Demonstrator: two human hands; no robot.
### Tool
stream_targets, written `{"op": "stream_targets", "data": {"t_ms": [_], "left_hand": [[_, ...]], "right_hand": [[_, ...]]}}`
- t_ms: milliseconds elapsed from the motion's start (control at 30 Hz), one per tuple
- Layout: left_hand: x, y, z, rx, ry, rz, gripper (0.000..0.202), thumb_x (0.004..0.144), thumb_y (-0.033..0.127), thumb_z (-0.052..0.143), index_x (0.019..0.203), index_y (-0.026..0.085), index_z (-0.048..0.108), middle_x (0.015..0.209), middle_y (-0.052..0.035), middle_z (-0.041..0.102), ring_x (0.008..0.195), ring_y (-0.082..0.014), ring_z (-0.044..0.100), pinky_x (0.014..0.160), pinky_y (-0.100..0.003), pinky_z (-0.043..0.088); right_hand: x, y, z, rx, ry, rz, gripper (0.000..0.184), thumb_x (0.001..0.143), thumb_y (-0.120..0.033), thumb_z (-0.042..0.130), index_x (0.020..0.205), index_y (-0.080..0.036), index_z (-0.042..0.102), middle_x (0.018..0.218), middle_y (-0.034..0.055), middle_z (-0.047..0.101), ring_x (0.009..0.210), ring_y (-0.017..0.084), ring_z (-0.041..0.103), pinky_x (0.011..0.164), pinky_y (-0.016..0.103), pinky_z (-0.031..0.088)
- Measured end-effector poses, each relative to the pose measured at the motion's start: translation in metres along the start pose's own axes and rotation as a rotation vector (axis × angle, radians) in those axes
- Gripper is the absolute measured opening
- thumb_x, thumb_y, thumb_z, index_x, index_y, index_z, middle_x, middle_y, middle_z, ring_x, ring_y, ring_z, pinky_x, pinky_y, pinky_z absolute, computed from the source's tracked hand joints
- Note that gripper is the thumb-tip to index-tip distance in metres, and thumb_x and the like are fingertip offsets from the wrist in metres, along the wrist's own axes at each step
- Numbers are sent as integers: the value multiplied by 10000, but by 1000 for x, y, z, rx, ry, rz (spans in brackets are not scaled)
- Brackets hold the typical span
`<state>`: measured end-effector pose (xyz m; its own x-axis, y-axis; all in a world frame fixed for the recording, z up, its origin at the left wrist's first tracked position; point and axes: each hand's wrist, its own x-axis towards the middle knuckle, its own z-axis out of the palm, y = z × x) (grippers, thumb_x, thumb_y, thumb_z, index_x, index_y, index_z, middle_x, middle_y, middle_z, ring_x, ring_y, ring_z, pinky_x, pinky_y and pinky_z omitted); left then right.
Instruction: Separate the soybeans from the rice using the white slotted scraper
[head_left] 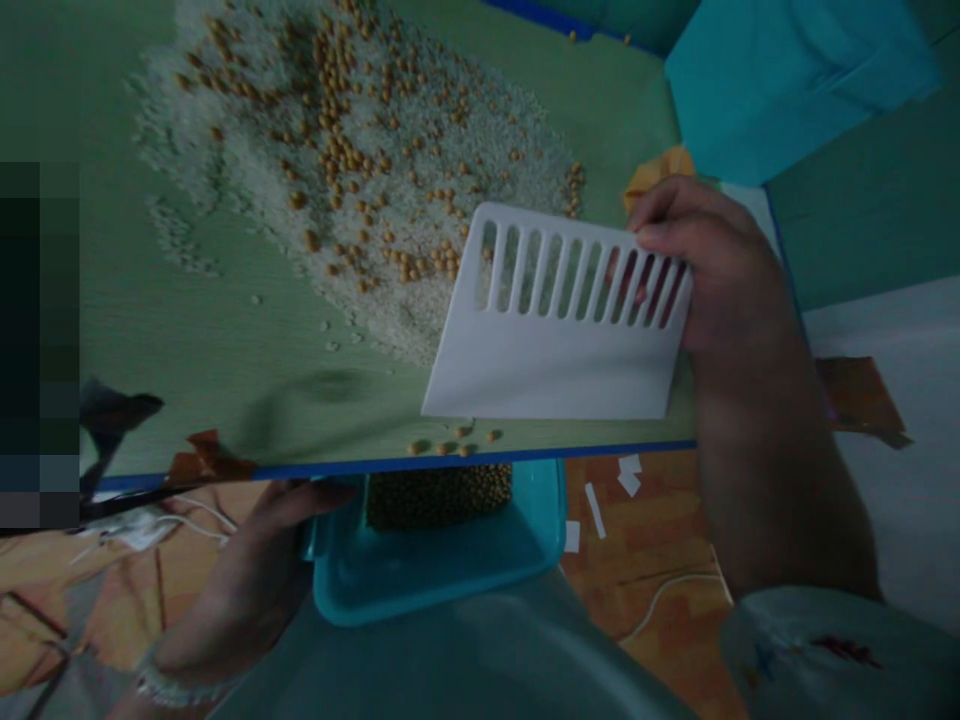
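Right hand grips the scraper behind beans at the table edge, left hand clasps the tray below; clearing them seems to need one short pull.

**Setting:** plain indoor room, a home or a small workroom; which of the two cannot be told.

**Evidence:**
- Desk: green wood-grain top with a blue edge band.
- Floor: orange-brown wood-pattern covering, with a pale section to the right.
- Paper scraps and a white cable: loose on the floor.
- Teal sheet: beyond the desk's far corner.
- Rice mixed with beans: heaped straight on the desk.
- Household plastic ware: teal tub, white scraper.
- Lighting: dim.
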<state>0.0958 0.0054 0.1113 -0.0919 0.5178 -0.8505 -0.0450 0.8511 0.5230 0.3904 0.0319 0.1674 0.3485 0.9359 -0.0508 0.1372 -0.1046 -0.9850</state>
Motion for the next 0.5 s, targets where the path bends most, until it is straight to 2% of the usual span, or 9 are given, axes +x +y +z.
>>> {"op": "stream_targets", "data": {"t_ms": [100, 200, 367, 500], "left_hand": [[0, -1, -2, -27, -41, 20, 386, 418, 167, 663, 782, 292, 676, 793, 111, 756, 944, -215, 633, 704, -227, 497], [0, -1, -1, -23, -50, 8, 376, 430, 167, 659, 783, 295, 674, 802, 110, 749, 970, -212, 619, 708, -226, 488], [3, 1, 0, -10, -41, 13, 329, 447, 154, 656, 750, 278, 682, 733, 90, 734, 844, -216, 636, 662, -252, 501], [5, -1, -3, -10, -70, 60, 280, 482, 145, 650, 724, 283, 680, 748, 110, 730, 848, -176, 620, 705, -210, 487]], "right_hand": [[-6, -1, 12, 19, -41, 36, 32, 621, -174, 550, 646, -194, 549, 449, -67, 579, 336, 54, 456, 312, 145, 316], [-5, -1, 12, 26, -41, 42, 48, 618, -169, 551, 659, -194, 547, 461, -59, 599, 340, 55, 460, 315, 142, 324], [-4, 1, 9, 13, -68, 26, 77, 666, -174, 490, 644, -227, 542, 473, -80, 576, 357, 57, 457, 342, 146, 320], [-6, 1, 10, -3, -83, 34, 72, 667, -178, 527, 648, -241, 557, 485, -67, 579, 366, 72, 457, 340, 169, 328]]}}
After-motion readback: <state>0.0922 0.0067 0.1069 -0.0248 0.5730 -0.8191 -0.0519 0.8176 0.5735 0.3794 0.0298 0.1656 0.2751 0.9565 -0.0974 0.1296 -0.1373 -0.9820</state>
